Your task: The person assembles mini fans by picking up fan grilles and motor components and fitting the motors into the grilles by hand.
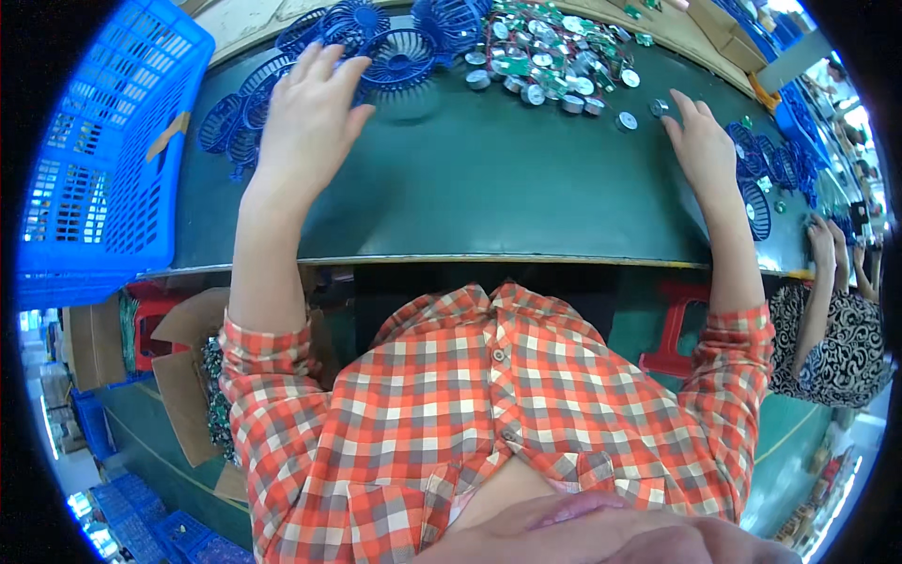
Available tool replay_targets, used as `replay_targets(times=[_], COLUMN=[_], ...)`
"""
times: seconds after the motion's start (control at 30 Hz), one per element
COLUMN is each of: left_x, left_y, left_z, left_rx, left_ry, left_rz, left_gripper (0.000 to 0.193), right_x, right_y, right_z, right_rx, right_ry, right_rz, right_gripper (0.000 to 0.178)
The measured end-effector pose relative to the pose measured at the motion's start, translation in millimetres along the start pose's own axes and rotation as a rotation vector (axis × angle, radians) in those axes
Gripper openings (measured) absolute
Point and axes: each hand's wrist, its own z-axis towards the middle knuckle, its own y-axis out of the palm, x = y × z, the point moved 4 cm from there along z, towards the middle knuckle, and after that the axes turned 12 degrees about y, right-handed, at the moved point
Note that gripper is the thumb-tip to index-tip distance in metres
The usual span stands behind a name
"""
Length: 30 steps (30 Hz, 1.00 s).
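Observation:
My left hand [315,117] is over the left part of the green worktable, palm down, its fingers stretched and thumb apart. Around its fingertips lie several round blue plastic fan grilles [399,56], stacked and overlapping; some are partly hidden behind the hand. Toward the right, my right hand [703,146] has thumb and fingers apart, with a small round silver motor [660,107] at their tips. Whether they touch it I cannot tell. A heap of similar motors with wires and green circuit boards [550,61] covers the far middle of the table.
A large blue plastic crate [113,141] stands at the left end of the worktable [470,197]. More blue fan grilles [754,209] lie to the right, near a co-worker's hands [825,240]. Below are an open cardboard box [183,404] and a red stool [672,329].

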Motion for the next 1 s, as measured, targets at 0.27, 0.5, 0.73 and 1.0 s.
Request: replay_targets(times=[0.27, 0.5, 0.73, 1.0], left_x=[10.4, 77.4, 151.6, 115.0], left_y=[43.5, -12.4, -11.1, -22.5], left_z=[19.8, 14.0, 16.0, -2.4], left_rx=[-0.210, 0.031, -0.062, 0.071], left_ry=[0.159, 0.236, 0.359, 0.180], left_rz=[-0.091, -0.292, -0.496, -0.656], left_gripper=[0.021, 0.034, 0.043, 0.057], right_x=[-0.5, -11.6, -38.9, -14.1], right_y=[14.5, -30.0, -27.3, -16.4], right_z=[15.2, -63.1, -73.9, -77.0], right_rx=[-0.080, -0.263, -0.133, 0.142], right_ry=[-0.033, -0.087, -0.329, -0.124], right_rz=[0.017, 0.085, -0.095, 0.348], right_gripper=[0.027, 0.015, 0.014, 0.032])
